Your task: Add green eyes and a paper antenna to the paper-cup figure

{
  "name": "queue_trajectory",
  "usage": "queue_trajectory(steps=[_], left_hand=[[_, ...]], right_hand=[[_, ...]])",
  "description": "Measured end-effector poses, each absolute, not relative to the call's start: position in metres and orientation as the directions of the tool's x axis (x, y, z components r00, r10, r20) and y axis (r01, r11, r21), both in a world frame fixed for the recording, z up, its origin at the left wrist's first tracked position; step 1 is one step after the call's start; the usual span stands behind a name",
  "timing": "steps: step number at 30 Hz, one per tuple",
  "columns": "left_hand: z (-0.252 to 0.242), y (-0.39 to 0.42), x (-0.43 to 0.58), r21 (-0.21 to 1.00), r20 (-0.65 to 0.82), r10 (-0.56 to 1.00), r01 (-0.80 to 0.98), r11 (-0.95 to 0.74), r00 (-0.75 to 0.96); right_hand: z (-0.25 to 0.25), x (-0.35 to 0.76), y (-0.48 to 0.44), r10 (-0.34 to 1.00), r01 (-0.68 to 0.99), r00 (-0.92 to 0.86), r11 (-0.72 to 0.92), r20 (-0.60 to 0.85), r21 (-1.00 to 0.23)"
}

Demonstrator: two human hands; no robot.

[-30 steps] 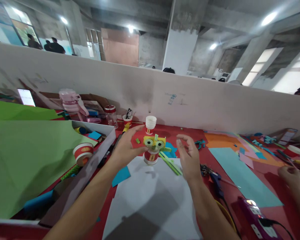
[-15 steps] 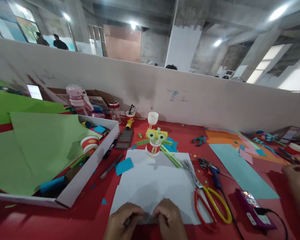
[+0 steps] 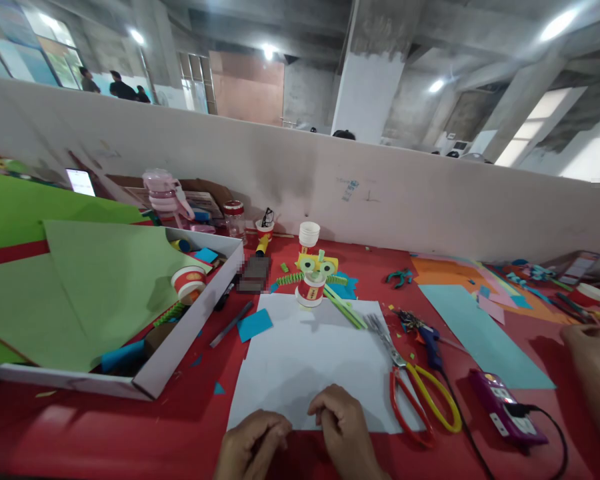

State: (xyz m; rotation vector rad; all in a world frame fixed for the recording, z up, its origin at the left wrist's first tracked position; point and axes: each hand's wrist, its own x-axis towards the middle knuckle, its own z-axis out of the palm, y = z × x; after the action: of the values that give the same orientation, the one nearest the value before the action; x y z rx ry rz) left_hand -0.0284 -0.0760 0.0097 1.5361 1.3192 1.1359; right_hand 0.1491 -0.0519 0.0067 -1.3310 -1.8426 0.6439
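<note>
My left hand [image 3: 254,445] rests at the near edge of a white sheet of paper [image 3: 300,360], its fingers curled in and nothing showing between them. To its right, my right hand [image 3: 343,427] lies on the same edge, also loosely closed, and no object shows in it. A gap separates the two hands. At the sheet's far edge stands a paper-cup figure [image 3: 311,290] with a yellow head, round eyes and folded green arms. Scissors [image 3: 397,363] with one red and one yellow handle lie across the sheet's right side. Green paper strips [image 3: 345,310] lie beside the figure.
A white box [image 3: 153,380] with green paper sheets stands on the left. On the right are a glue gun [image 3: 433,343], a purple device [image 3: 507,407] with a cord, and a pale blue sheet [image 3: 485,333]. Another person's hand [image 3: 587,343] is at the far right.
The view has shifted slightly, so the box and table things sit a little to the right. My right hand has risen a bit onto the sheet; both hands stay curled.
</note>
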Motion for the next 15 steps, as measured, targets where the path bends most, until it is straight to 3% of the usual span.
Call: queue_trajectory(steps=[8,15], left_hand=[[0.016,-0.073,-0.029,0.976,0.076,0.997,0.205,-0.075,0.007],[0.013,-0.07,-0.036,0.977,0.117,0.987,0.192,-0.094,-0.111]], right_hand=[[0.013,0.153,-0.05,0.968,0.483,-0.121,0.25,0.219,-0.839],[0.012,0.16,-0.047,0.98,0.426,-0.024,0.188,0.197,-0.885]])
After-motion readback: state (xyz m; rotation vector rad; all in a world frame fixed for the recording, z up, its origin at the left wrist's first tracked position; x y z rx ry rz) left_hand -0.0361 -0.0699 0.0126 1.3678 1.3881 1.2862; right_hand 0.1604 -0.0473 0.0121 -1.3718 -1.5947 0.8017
